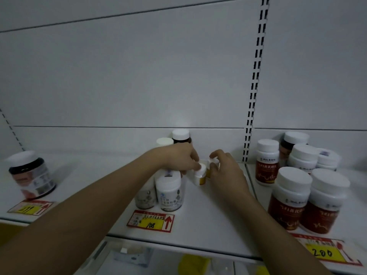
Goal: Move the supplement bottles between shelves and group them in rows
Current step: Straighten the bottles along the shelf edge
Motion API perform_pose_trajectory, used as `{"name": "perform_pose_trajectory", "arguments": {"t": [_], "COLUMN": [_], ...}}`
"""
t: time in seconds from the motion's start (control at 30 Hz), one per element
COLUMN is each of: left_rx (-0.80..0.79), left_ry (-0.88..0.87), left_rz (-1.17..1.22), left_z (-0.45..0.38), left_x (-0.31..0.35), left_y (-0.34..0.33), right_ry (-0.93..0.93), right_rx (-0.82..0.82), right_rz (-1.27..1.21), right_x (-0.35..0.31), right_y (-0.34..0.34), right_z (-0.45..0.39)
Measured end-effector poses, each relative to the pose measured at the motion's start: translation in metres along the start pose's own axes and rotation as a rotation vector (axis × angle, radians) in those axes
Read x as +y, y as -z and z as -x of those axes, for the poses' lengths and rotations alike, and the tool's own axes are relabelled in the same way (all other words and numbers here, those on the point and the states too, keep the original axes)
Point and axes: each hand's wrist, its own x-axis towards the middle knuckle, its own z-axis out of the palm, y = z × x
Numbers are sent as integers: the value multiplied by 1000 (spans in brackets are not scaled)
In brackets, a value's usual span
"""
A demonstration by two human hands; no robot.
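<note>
- The left hand (181, 158) pinches the cap of a small bottle (200, 176) standing mid-shelf (208, 215), likely nudging it into line.
- The right hand (224, 169) curls around a second small bottle (212, 162) behind, seemingly closing up their row.

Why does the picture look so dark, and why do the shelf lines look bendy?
Head view: the light is dim, so everything looks grey; one soft bright spot glows on the back wall above a white-capped bottle. Head view: the wide lens tilts the slotted post and curves the shelf; the price tag print is blurry.
</note>
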Motion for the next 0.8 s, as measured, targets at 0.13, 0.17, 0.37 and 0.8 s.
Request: {"name": "perform_pose_trajectory", "arguments": {"t": [0.13, 0.17, 0.37, 0.8], "left_rx": [-33, -24, 30, 259], "left_ry": [-30, -36, -43, -438], "left_rz": [145, 167, 104, 387], "left_z": [3, 3, 10, 125], "left_x": [6, 9, 17, 22], "left_y": [-3, -5, -13, 55], "right_ry": [26, 31, 19, 75], "right_rx": [-9, -15, -65, 81], "right_rz": [-15, 7, 135, -190], "right_x": [-1, -3, -17, -93], "right_y": [5, 7, 19, 127], "right_z": [2, 3, 13, 103]}}
